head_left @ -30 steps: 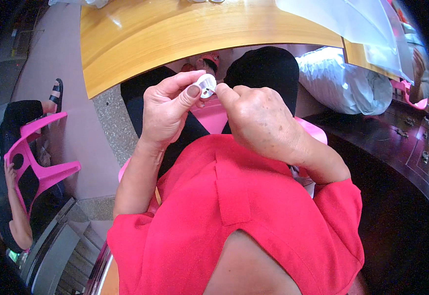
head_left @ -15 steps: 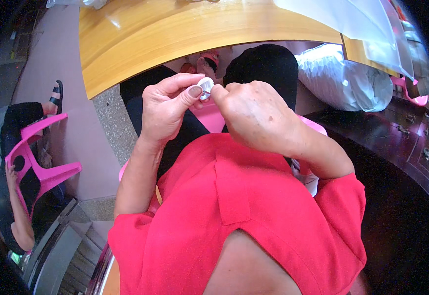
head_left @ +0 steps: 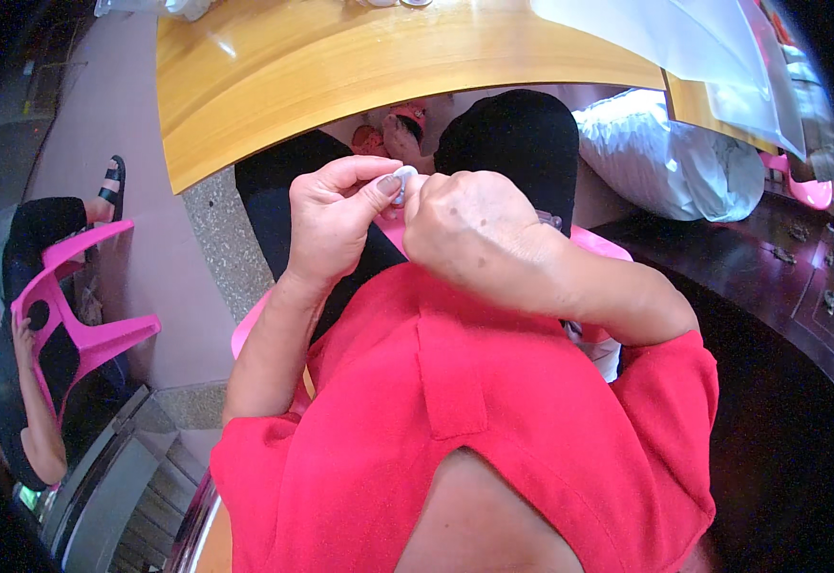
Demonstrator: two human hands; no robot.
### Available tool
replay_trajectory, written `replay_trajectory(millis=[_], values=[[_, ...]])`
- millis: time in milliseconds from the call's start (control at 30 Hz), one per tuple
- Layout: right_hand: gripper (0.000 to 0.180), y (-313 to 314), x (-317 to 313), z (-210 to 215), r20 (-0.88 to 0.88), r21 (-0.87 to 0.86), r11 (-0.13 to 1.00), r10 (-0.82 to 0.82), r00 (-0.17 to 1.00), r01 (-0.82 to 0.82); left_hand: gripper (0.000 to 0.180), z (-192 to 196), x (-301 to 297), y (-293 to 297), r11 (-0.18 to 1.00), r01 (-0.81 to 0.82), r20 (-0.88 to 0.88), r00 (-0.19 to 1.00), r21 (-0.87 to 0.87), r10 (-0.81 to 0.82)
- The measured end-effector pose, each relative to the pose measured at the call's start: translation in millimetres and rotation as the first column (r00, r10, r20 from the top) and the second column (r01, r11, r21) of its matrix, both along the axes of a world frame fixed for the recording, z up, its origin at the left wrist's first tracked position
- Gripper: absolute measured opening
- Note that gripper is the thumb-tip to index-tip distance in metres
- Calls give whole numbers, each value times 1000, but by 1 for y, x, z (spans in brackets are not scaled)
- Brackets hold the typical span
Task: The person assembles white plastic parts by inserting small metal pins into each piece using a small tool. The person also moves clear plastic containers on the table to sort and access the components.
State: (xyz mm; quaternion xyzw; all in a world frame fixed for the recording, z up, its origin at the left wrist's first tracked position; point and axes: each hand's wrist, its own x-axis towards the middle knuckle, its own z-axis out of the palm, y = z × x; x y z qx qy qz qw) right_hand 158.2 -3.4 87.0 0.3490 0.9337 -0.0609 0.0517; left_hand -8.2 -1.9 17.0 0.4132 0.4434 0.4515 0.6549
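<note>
Between the thumb and fingers of my left hand [head_left: 333, 222] is a small white rounded piece [head_left: 405, 173], held above my lap. My right hand [head_left: 479, 224] is closed, its back turned up, and its fingertips press against the right side of that piece. What the right fingers grip is hidden behind the hand. Most of the white piece is covered by fingers, so its exact kind does not show.
A yellow wooden table [head_left: 379, 62] stands just beyond my hands, with translucent plastic sheeting [head_left: 665, 38] over its right part. A stuffed white sack [head_left: 665, 158] lies under the right side. Another person sits at left by a pink plastic chair [head_left: 102, 334].
My right hand has shifted slightly left and turned over the white piece, which shows less now. My left hand has moved a little right and down.
</note>
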Motion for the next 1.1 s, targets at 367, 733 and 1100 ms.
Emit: replay_trajectory(millis=[367,733,1100], values=[[18,9,25,13,-342,-127,962,-272,900,242,23,15,-19,19,998,17,277,961,-55,-1],[23,1,49,-39,-344,-302,922,-344,874,243,34,162,-104,235,598,-214,-269,743,773,613],[22,7,59,-44,-317,-285,928,-326,891,238,18,6,12,178,637,152,-613,509,755,605]])
